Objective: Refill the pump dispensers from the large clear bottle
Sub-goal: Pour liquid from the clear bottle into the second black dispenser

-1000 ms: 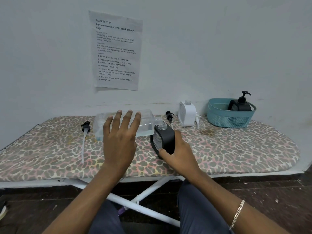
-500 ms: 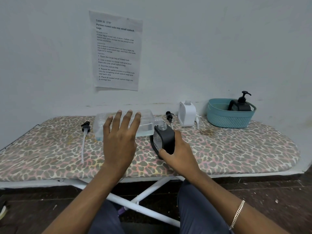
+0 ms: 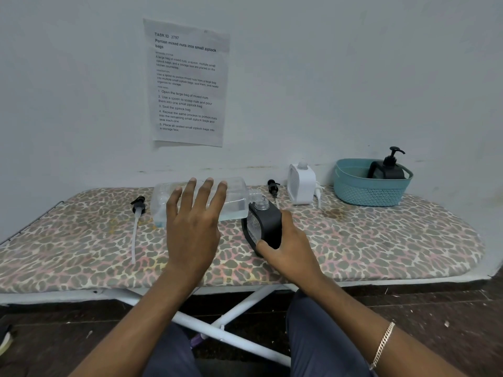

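The large clear bottle [image 3: 236, 197] lies on its side above the ironing board, with a little clear liquid inside. Its open neck meets the open mouth of a black pump dispenser [image 3: 268, 224]. My left hand [image 3: 194, 227] holds the bottle from the near side, fingers spread up across it and thumb hidden. My right hand [image 3: 288, 248] grips the black dispenser, which leans left towards the bottle. A white dispenser [image 3: 300, 185] without its pump stands behind by the wall.
A loose black pump with a long tube [image 3: 137, 213] lies left of the bottle. Another black pump [image 3: 273, 187] and a white pump [image 3: 318, 193] lie by the white dispenser. A teal basket [image 3: 367, 191] at the back right holds a capped black dispenser [image 3: 388, 170].
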